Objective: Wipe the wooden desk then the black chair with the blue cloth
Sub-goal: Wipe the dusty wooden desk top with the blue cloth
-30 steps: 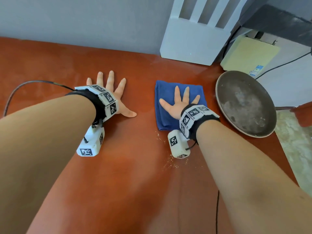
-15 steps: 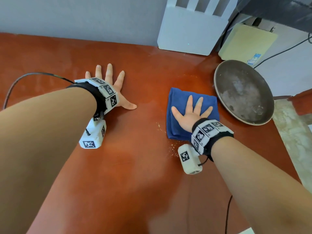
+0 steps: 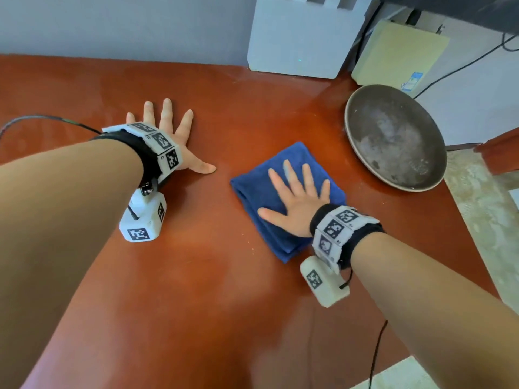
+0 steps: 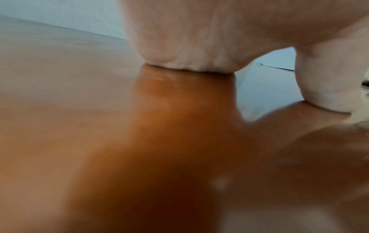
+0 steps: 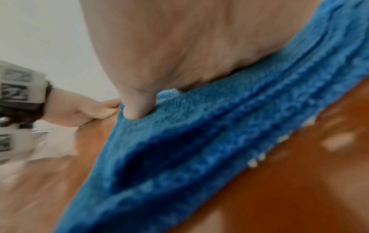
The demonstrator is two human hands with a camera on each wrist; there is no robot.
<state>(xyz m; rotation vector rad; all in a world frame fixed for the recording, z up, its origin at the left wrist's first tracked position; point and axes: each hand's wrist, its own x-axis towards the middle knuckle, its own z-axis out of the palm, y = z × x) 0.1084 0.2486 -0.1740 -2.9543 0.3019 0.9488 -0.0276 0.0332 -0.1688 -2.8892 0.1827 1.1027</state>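
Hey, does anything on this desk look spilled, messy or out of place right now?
Yes. Pale crumbs cling to the near edge of the blue cloth, which the right hand presses flat on the wooden desk. The round pan is stained and sits at the desk's right edge, seemingly overhanging it.

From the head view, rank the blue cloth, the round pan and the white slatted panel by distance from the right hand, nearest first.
1. Blue cloth: directly under the right hand, which presses flat on it.
2. Round pan: on the desk's right edge, beyond the cloth.
3. White slatted panel: at the back, against the wall.
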